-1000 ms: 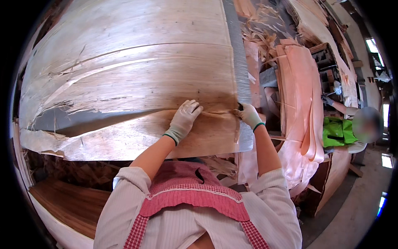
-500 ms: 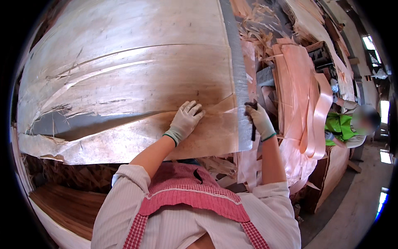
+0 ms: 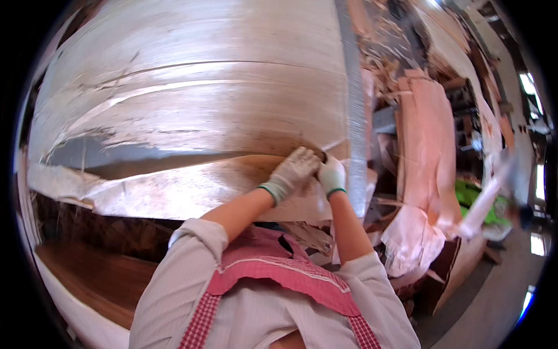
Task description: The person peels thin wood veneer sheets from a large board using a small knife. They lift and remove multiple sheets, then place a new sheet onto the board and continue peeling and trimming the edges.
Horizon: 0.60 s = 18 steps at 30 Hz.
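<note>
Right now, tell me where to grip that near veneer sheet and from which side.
Grip the veneer sheet along its near loose edge, coming from the person's side: that edge overhangs the table. The left hand and right hand press it farther in, by the split.

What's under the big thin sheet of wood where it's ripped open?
Through the long tear in the wood veneer sheet, a grey surface shows underneath. Both gloved hands, left hand and right hand, press together on the sheet's right end. Elsewhere the sheet hides what lies beneath.
</note>
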### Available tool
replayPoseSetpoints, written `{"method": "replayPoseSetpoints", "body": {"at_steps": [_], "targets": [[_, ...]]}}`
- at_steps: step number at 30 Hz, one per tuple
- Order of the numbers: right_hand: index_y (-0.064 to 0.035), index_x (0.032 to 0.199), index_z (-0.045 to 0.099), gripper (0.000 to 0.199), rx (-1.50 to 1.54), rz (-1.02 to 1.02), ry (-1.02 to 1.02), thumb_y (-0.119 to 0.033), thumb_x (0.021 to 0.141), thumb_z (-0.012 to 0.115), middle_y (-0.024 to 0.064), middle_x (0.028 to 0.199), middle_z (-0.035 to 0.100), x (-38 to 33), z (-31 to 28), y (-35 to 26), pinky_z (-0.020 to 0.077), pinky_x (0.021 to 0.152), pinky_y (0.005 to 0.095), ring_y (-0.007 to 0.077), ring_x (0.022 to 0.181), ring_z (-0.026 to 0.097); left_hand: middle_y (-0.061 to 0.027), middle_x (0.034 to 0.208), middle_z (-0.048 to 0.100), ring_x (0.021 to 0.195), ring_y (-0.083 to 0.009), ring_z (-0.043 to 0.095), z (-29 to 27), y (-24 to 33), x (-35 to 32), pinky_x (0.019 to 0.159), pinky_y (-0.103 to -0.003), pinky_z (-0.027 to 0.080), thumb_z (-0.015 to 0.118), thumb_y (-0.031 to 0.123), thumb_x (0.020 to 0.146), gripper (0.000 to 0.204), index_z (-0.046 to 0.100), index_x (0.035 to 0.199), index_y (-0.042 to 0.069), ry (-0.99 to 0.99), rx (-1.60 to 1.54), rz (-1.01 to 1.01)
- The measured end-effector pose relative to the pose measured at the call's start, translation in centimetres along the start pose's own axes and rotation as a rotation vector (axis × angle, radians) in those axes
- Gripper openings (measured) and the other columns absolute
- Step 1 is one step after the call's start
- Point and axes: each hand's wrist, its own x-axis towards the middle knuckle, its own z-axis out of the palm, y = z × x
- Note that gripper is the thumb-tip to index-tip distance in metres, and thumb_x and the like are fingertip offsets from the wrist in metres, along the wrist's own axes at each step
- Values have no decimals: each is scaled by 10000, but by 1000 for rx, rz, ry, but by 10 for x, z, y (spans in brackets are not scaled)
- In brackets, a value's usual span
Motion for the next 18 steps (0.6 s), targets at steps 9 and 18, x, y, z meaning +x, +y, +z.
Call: {"method": "replayPoseSetpoints", "body": {"at_steps": [9,18], "targets": [[-22,1066,634,315,-173,-507,-54,-87,758,635,188,831,666,6,-62,40,506,667,439,353,749,655,-130,1466,421,1374,-262,368,-5,18,8,1181,-431,164,365,237,947,492,429,1390,34,-344,256,23],[-57,952,618,99,915,-15,-228,-151,925,633,-16,807,597,-26,14,12,423,603,227,71,666,511,-113,1140,643,1181,-262,549,-97,-9,-111,1069,-429,375,521,48,835,265,655,1062,64,223,-410,-413]]}}
